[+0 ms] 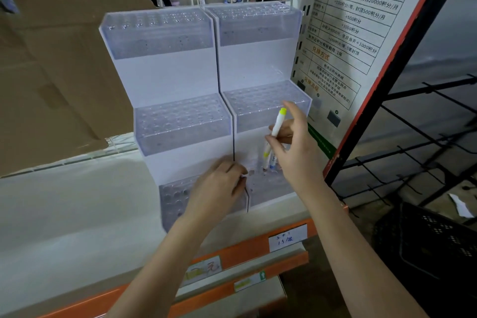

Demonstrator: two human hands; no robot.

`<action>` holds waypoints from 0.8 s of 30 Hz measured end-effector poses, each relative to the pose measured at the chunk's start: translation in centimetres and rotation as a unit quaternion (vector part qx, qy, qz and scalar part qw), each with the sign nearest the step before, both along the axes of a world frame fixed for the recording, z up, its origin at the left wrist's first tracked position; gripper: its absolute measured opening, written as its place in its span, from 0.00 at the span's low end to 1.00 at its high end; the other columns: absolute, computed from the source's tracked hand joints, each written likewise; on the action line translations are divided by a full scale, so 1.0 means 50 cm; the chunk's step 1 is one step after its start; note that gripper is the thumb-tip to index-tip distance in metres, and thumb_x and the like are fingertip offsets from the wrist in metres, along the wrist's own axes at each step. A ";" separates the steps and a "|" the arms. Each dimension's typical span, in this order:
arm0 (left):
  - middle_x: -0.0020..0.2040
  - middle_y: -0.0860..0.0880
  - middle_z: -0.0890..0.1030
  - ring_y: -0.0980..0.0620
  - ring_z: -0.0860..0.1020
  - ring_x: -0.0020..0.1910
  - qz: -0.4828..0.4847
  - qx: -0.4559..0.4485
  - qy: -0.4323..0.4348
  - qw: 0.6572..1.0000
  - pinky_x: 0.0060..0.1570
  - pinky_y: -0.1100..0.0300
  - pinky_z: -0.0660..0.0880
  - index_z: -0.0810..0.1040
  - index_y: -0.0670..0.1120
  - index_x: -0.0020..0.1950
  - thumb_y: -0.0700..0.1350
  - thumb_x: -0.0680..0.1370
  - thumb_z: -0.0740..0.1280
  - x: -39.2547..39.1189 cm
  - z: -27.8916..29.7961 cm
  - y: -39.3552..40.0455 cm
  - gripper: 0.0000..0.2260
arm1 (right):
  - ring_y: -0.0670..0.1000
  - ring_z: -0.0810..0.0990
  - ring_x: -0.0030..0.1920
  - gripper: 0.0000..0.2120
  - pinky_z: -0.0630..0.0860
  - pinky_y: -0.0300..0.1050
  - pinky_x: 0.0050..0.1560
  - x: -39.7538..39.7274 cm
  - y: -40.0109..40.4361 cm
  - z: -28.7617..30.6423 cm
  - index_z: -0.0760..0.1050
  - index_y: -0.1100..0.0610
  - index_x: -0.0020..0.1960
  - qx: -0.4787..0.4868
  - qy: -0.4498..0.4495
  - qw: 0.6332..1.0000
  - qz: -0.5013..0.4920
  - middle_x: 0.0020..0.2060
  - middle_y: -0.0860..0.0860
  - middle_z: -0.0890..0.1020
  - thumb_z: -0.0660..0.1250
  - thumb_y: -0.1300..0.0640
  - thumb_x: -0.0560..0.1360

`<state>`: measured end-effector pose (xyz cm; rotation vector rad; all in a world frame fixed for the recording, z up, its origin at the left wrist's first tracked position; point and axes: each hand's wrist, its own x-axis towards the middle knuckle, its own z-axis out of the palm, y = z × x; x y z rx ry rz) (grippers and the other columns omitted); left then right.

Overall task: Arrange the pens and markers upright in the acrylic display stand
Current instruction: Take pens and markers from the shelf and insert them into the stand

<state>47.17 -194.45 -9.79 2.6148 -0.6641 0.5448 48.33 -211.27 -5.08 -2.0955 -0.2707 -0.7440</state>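
Right hand pinching a yellow-capped marker, forefinger outstretched.

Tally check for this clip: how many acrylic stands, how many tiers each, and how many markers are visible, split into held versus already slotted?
Acrylic stands: 2, left stand and right stand, side by side
Tiers per stand: 3
Markers held: 1, the yellow-capped marker pinched in the right hand
Markers slotted: 2, the slotted markers in the right stand's bottom tier
Total markers: 3
The left hand rests on the bottom tier.
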 end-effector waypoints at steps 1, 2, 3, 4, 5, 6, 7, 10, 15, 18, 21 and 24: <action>0.44 0.47 0.81 0.45 0.80 0.45 -0.003 0.009 -0.011 1.000 0.33 0.55 0.79 0.81 0.45 0.46 0.40 0.70 0.73 0.002 -0.005 0.001 0.06 | 0.42 0.78 0.43 0.28 0.75 0.31 0.43 0.003 0.003 -0.003 0.65 0.55 0.69 0.002 -0.006 1.000 -0.004 0.45 0.47 0.78 0.71 0.63 0.72; 0.44 0.48 0.81 0.45 0.80 0.46 -0.007 0.010 -0.017 1.000 0.34 0.55 0.79 0.81 0.45 0.46 0.40 0.70 0.72 0.003 -0.005 0.001 0.05 | 0.41 0.77 0.43 0.27 0.75 0.32 0.43 0.005 0.006 -0.005 0.65 0.56 0.68 0.000 -0.013 1.000 -0.007 0.45 0.49 0.79 0.71 0.63 0.72; 0.45 0.48 0.81 0.46 0.79 0.47 -0.010 0.007 -0.017 1.000 0.36 0.54 0.79 0.81 0.45 0.45 0.41 0.71 0.71 0.005 -0.005 0.001 0.04 | 0.41 0.77 0.43 0.26 0.76 0.34 0.43 0.007 0.009 -0.008 0.66 0.57 0.67 -0.003 -0.026 1.000 -0.009 0.45 0.51 0.80 0.71 0.63 0.72; 0.45 0.48 0.81 0.46 0.79 0.48 -0.012 0.005 -0.016 1.000 0.37 0.53 0.80 0.81 0.45 0.45 0.41 0.72 0.70 0.006 -0.005 0.001 0.04 | 0.41 0.77 0.43 0.26 0.76 0.36 0.43 0.009 0.012 -0.012 0.67 0.57 0.67 -0.008 -0.042 0.999 -0.010 0.44 0.53 0.80 0.71 0.63 0.72; 0.46 0.48 0.80 0.46 0.79 0.49 -0.013 0.003 -0.017 1.000 0.38 0.53 0.80 0.81 0.45 0.45 0.42 0.72 0.69 0.008 -0.008 0.002 0.04 | 0.41 0.77 0.43 0.26 0.76 0.37 0.43 0.011 0.013 -0.017 0.66 0.56 0.66 -0.014 -0.058 0.998 -0.011 0.44 0.54 0.80 0.72 0.64 0.71; 0.46 0.48 0.80 0.46 0.78 0.50 -0.013 0.004 -0.017 1.000 0.38 0.53 0.80 0.81 0.45 0.45 0.42 0.72 0.69 0.008 -0.010 0.002 0.04 | 0.43 0.77 0.42 0.26 0.76 0.37 0.43 0.013 0.014 -0.022 0.66 0.55 0.65 -0.021 -0.069 0.997 -0.008 0.44 0.54 0.80 0.72 0.64 0.71; 0.46 0.48 0.80 0.47 0.78 0.50 -0.012 0.005 -0.018 1.000 0.39 0.53 0.80 0.81 0.45 0.45 0.42 0.72 0.68 0.007 -0.011 0.002 0.04 | 0.44 0.78 0.42 0.26 0.76 0.37 0.43 0.015 0.015 -0.029 0.66 0.55 0.65 -0.027 -0.075 0.997 -0.006 0.44 0.54 0.80 0.72 0.64 0.71; 0.45 0.49 0.80 0.49 0.78 0.50 -0.008 0.002 -0.022 1.000 0.38 0.55 0.80 0.82 0.45 0.45 0.44 0.73 0.66 0.005 -0.009 0.000 0.06 | 0.51 0.79 0.43 0.20 0.75 0.36 0.44 0.018 0.018 -0.046 0.70 0.56 0.61 -0.069 -0.105 0.992 -0.013 0.46 0.55 0.78 0.70 0.65 0.72; 0.45 0.49 0.81 0.50 0.77 0.51 -0.005 -0.008 -0.016 1.000 0.36 0.55 0.80 0.82 0.45 0.45 0.41 0.70 0.72 0.003 -0.008 0.000 0.05 | 0.53 0.79 0.42 0.13 0.71 0.35 0.46 0.027 0.017 -0.053 0.77 0.61 0.55 -0.115 -0.128 0.985 -0.036 0.44 0.56 0.79 0.70 0.65 0.71; 0.44 0.49 0.81 0.50 0.77 0.50 -0.006 -0.014 -0.019 1.000 0.35 0.55 0.80 0.82 0.45 0.45 0.41 0.70 0.72 0.004 -0.010 0.000 0.05 | 0.53 0.78 0.42 0.09 0.70 0.37 0.46 0.030 0.016 -0.054 0.77 0.63 0.50 -0.147 -0.143 0.978 -0.049 0.42 0.55 0.80 0.71 0.64 0.70; 0.45 0.49 0.81 0.49 0.77 0.51 -0.006 -0.020 -0.020 1.000 0.35 0.54 0.80 0.82 0.45 0.45 0.42 0.71 0.69 0.003 -0.011 0.001 0.04 | 0.51 0.74 0.44 0.05 0.69 0.39 0.48 0.035 0.016 -0.052 0.78 0.63 0.44 -0.175 -0.163 0.969 -0.068 0.40 0.54 0.81 0.72 0.64 0.69; 0.45 0.49 0.81 0.48 0.78 0.50 -0.004 -0.021 -0.015 1.000 0.35 0.54 0.80 0.82 0.45 0.45 0.40 0.71 0.71 0.001 -0.010 0.000 0.04 | 0.56 0.76 0.42 0.05 0.69 0.40 0.46 0.035 0.008 -0.046 0.76 0.62 0.39 -0.185 -0.148 0.969 -0.071 0.37 0.54 0.79 0.73 0.65 0.69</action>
